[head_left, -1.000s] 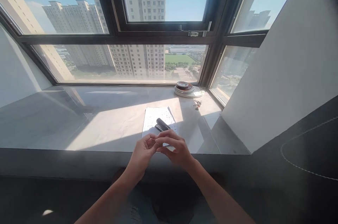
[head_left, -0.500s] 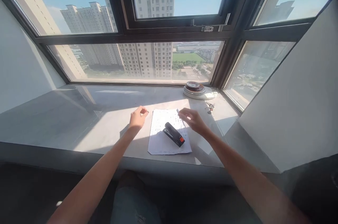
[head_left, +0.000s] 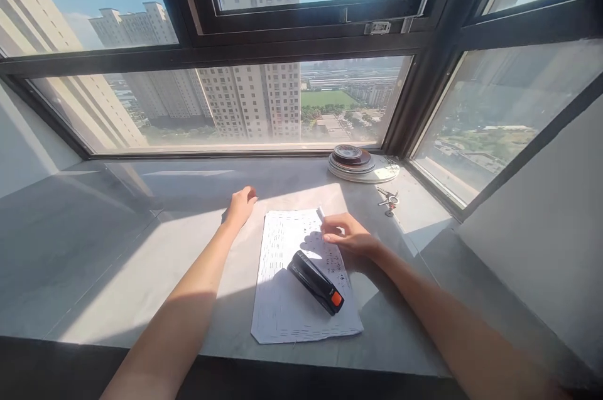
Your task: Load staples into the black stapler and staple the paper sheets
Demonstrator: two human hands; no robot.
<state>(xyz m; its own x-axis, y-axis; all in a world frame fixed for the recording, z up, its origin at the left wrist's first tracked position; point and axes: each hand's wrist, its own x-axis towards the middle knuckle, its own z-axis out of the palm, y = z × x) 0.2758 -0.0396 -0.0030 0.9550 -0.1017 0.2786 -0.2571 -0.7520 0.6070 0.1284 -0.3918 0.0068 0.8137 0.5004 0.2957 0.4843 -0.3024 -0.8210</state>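
A black stapler (head_left: 315,282) with an orange end lies slantwise on a stack of paper sheets (head_left: 277,318) covered with rows of dark marks. My right hand (head_left: 347,233) is at the stack's upper right side, above the stapler, its fingers curled together. A short white strip (head_left: 321,213) shows just beyond those fingertips; whether it is a pen or a lifted paper edge cannot be made out. To the left of the stack, my left hand (head_left: 241,206) is closed over the grey sill, apart from the paper. What its fingers hold, if anything, is hidden.
On the sill (head_left: 198,287), a stack of round plate-like discs (head_left: 351,164) sits by the window corner. A bunch of keys (head_left: 390,200) lies in front of it, to the right of my right hand. Dark window frames (head_left: 301,48) stand behind, and a white wall (head_left: 537,211) rises at the right.
The view has moved closer, so the paper and stapler look larger and lower. My right hand has come lower along the paper's right side. My left hand's fingers are folded in more.
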